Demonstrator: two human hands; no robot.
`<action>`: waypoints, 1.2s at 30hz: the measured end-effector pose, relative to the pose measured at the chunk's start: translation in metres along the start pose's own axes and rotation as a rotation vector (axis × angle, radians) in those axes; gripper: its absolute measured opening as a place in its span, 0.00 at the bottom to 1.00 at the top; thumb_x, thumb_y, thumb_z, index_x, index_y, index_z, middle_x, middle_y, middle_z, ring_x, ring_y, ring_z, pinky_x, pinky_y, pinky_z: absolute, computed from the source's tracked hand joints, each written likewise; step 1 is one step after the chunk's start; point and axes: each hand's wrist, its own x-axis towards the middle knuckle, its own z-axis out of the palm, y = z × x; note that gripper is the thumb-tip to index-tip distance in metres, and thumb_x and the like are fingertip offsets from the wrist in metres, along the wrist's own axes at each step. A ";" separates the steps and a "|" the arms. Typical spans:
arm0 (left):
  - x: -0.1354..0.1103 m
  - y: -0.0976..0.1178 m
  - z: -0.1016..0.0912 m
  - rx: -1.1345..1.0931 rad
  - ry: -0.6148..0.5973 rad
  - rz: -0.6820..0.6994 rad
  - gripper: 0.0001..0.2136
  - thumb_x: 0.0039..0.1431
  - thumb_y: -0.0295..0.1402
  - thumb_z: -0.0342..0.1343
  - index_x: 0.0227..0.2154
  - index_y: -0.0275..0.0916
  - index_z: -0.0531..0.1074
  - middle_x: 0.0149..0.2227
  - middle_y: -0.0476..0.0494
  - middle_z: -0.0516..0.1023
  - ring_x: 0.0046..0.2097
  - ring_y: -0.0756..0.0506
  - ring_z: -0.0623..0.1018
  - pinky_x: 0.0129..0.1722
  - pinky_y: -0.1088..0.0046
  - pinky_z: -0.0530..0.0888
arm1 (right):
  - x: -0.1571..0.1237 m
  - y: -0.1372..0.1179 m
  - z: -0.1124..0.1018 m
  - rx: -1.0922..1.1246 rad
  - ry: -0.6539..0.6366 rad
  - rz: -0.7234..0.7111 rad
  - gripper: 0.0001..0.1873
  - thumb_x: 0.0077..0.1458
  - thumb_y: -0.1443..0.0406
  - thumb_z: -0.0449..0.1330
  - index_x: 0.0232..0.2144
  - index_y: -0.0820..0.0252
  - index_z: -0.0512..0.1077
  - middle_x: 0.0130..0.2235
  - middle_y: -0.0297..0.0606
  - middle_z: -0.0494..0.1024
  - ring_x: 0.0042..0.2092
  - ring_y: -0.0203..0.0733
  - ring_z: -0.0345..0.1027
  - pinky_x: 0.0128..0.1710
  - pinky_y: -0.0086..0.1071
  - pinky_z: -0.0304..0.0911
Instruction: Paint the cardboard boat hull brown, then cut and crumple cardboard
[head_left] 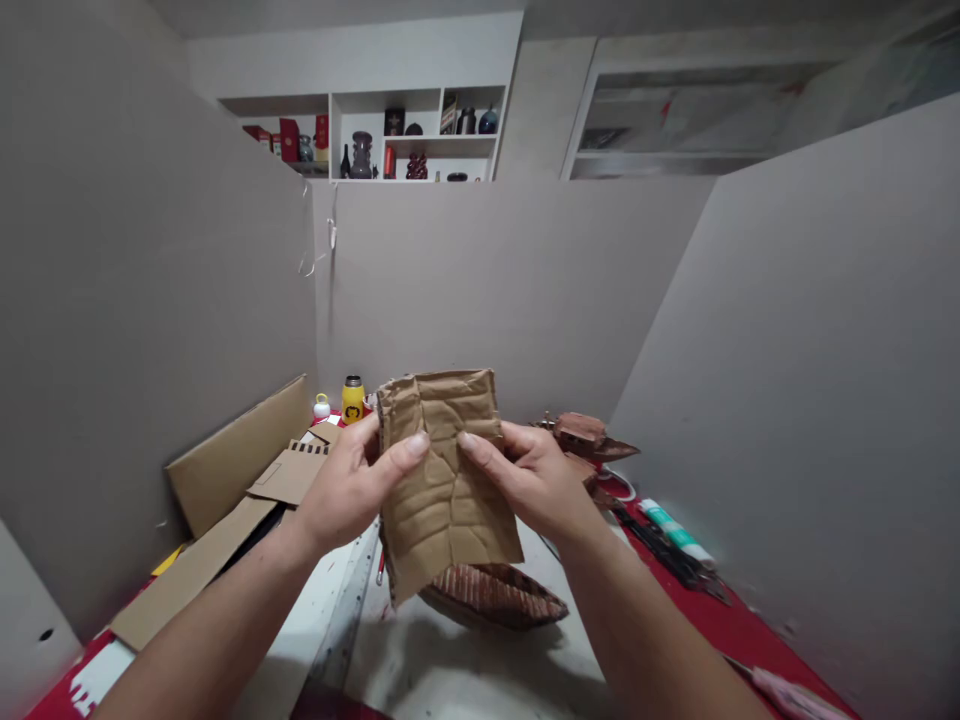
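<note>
Between both hands a creased piece of brown corrugated cardboard [450, 510] is held up above the work surface. My left hand [356, 480] grips its left edge, thumb pressed on the near face and fingers behind. On the right edge my right hand [536, 475] pinches it the same way, fingers partly hidden. Below and behind the sheet lies a reddish-brown, boat-shaped model [502, 598] with ribbed sides, its left part covered by the cardboard. Neither hand touches the model.
Cardboard sheets [232, 480] lean and lie at the left. A yellow bottle [352, 400] stands at the back. At the right are brown model parts [581, 432], a white-and-green tube [675, 532] and dark tools [664, 555]. Grey partitions [480, 270] enclose the table.
</note>
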 end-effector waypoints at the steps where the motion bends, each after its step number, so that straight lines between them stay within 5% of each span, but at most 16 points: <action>1: 0.000 0.000 0.000 -0.003 0.016 -0.004 0.18 0.62 0.44 0.59 0.47 0.36 0.75 0.46 0.40 0.82 0.48 0.41 0.80 0.47 0.65 0.76 | -0.001 -0.001 0.001 0.019 -0.009 0.009 0.21 0.59 0.50 0.59 0.30 0.62 0.77 0.28 0.40 0.80 0.30 0.41 0.73 0.28 0.31 0.69; 10: -0.007 -0.007 0.004 0.318 -0.026 0.059 0.13 0.69 0.38 0.48 0.43 0.37 0.75 0.41 0.42 0.81 0.41 0.45 0.78 0.43 0.65 0.76 | 0.002 0.000 0.009 0.041 0.072 -0.014 0.20 0.58 0.50 0.61 0.33 0.62 0.78 0.32 0.42 0.83 0.34 0.44 0.76 0.32 0.34 0.72; 16: -0.006 -0.014 0.015 0.722 0.107 0.231 0.12 0.67 0.33 0.45 0.28 0.40 0.68 0.30 0.42 0.78 0.31 0.45 0.75 0.34 0.67 0.71 | -0.001 -0.002 0.016 -0.110 0.192 -0.069 0.14 0.56 0.58 0.60 0.25 0.60 0.75 0.25 0.37 0.79 0.28 0.42 0.71 0.28 0.32 0.65; 22: -0.004 -0.024 0.022 0.780 0.165 0.257 0.11 0.66 0.30 0.44 0.28 0.41 0.67 0.38 0.36 0.81 0.35 0.43 0.79 0.39 0.65 0.73 | -0.001 0.001 0.028 -0.194 0.298 -0.104 0.12 0.54 0.59 0.61 0.22 0.58 0.73 0.25 0.38 0.78 0.28 0.42 0.67 0.31 0.34 0.60; 25: -0.002 -0.022 0.019 0.635 0.155 0.175 0.10 0.66 0.33 0.47 0.38 0.36 0.72 0.42 0.35 0.81 0.41 0.41 0.80 0.45 0.62 0.74 | 0.004 0.004 0.024 -0.126 0.255 -0.069 0.13 0.55 0.57 0.61 0.24 0.59 0.76 0.25 0.39 0.80 0.28 0.42 0.70 0.30 0.33 0.64; 29: 0.002 -0.014 0.011 0.136 -0.021 0.066 0.19 0.64 0.43 0.55 0.51 0.37 0.72 0.50 0.37 0.80 0.50 0.41 0.79 0.49 0.64 0.75 | 0.011 0.006 0.012 0.004 0.200 -0.006 0.18 0.57 0.53 0.61 0.30 0.62 0.78 0.30 0.42 0.83 0.32 0.45 0.76 0.31 0.34 0.71; 36: 0.009 -0.022 -0.002 -0.218 -0.019 -0.053 0.21 0.63 0.48 0.57 0.53 0.43 0.74 0.56 0.40 0.78 0.56 0.39 0.76 0.47 0.66 0.75 | 0.007 0.004 0.009 0.056 0.245 0.010 0.19 0.57 0.51 0.62 0.32 0.62 0.78 0.34 0.43 0.84 0.34 0.45 0.76 0.34 0.36 0.72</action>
